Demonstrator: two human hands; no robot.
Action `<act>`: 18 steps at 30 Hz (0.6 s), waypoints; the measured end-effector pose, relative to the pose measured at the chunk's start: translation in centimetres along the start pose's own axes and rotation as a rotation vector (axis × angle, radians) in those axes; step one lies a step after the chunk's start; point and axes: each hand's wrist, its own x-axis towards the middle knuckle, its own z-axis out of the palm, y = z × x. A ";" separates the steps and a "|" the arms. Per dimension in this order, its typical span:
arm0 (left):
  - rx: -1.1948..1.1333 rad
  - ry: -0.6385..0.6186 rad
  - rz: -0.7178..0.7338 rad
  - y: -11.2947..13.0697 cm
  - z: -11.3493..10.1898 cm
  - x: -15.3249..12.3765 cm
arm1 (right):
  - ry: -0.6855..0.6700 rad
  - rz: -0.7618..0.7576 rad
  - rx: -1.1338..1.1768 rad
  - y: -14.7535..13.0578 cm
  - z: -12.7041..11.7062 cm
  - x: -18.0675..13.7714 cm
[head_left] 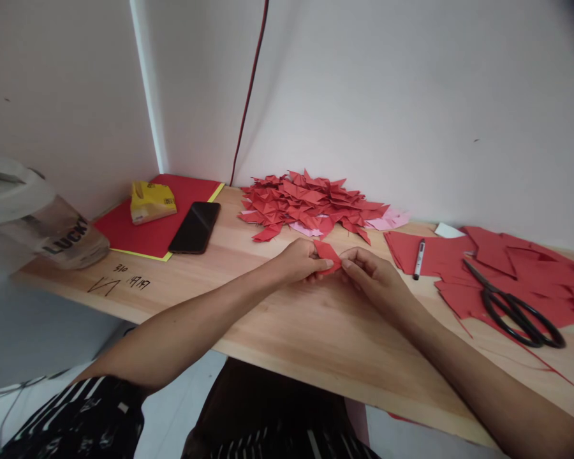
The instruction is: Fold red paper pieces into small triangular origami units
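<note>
Between my two hands, just above the wooden table, is a small folded piece of red paper (326, 256). My left hand (300, 261) grips it from the left, thumb lying across its face. At its right corner, the thumb and fingertips of my right hand (366, 268) pinch the edge. Behind them, against the wall, lies a heap of folded red paper pieces (310, 197), with a few pink ones (387, 220) mixed in below. The fingers curled beneath the paper are partly hidden.
Red paper sheets and scraps (511, 255) spread over the right side, with black-handled scissors (516, 312) and a marker (419, 259) on them. To the left are a phone (194, 227), a yellow packet (153, 202) on red sheets (119, 226), and a clear bottle (67, 236).
</note>
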 end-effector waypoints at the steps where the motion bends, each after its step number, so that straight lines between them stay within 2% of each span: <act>1: -0.014 0.003 -0.020 0.0 0.0 0.0 | 0.047 -0.021 -0.001 0.2 0.0 0.0; 4: -0.097 -0.024 -0.057 0.0 -0.2 0.0 | 0.146 -0.129 -0.020 0.6 0.1 -0.1; 9: -0.254 -0.085 -0.075 0.2 -0.6 -0.3 | 0.163 -0.313 -0.225 0.3 0.2 -0.4; 13: -0.306 -0.206 -0.116 0.1 -0.7 -0.3 | 0.217 -0.441 -0.294 0.0 0.0 -0.5; 16: -0.237 -0.270 -0.137 0.1 -0.7 -0.2 | 0.253 -0.504 -0.325 -0.1 -0.3 -0.6; 18: -0.101 -0.184 -0.105 0.1 -0.9 -0.1 | 0.281 -0.501 -0.329 -0.3 -0.4 -0.5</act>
